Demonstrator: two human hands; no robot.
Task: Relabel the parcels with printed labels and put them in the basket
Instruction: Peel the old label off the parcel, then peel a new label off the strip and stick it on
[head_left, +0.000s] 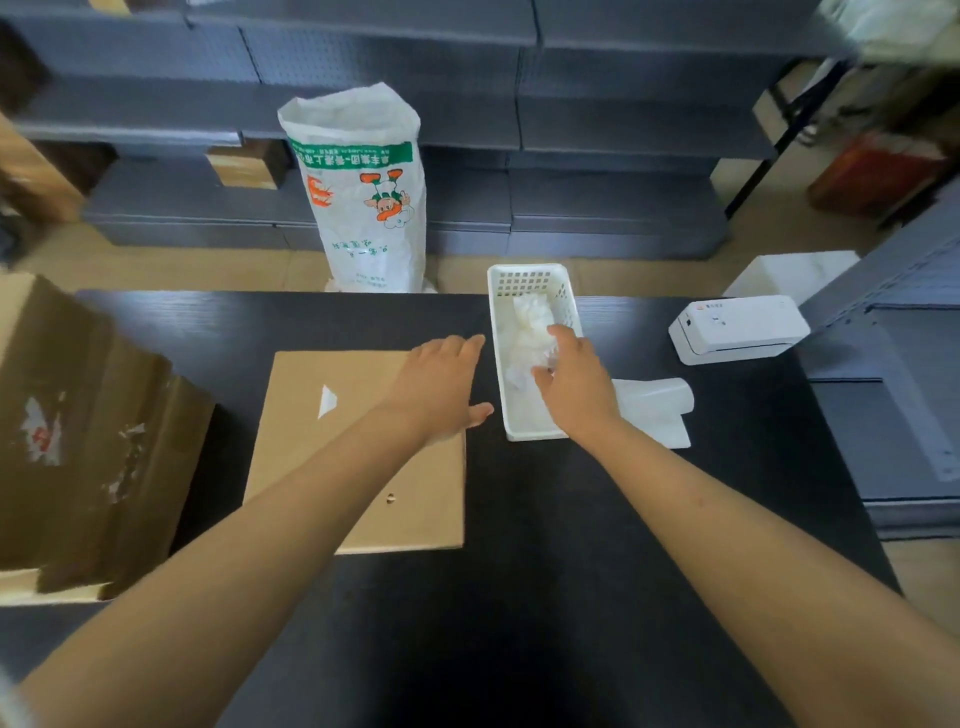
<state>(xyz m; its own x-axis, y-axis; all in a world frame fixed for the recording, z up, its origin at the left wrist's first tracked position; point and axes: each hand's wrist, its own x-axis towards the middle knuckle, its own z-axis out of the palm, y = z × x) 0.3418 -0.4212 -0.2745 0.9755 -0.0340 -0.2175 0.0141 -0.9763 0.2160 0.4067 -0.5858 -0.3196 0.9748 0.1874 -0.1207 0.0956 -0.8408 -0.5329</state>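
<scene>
A flat brown cardboard parcel (332, 457) lies on the black table, with a small white label scrap (327, 401) stuck near its top. My left hand (441, 384) rests open on the parcel's upper right corner, fingers straight. A white plastic basket (524, 278) stands just right of the parcel and holds crumpled white paper (530, 317). My right hand (571, 379) reaches into the basket, with its fingers curled over the crumpled paper. A white label printer (737, 330) sits at the table's far right.
White backing sheets (660, 405) lie right of the basket. A large brown carton (78, 441) fills the left side. Behind the table stand a printed white sack (363, 192) and grey shelving (571, 156). A white box (789, 275) sits on the floor at right.
</scene>
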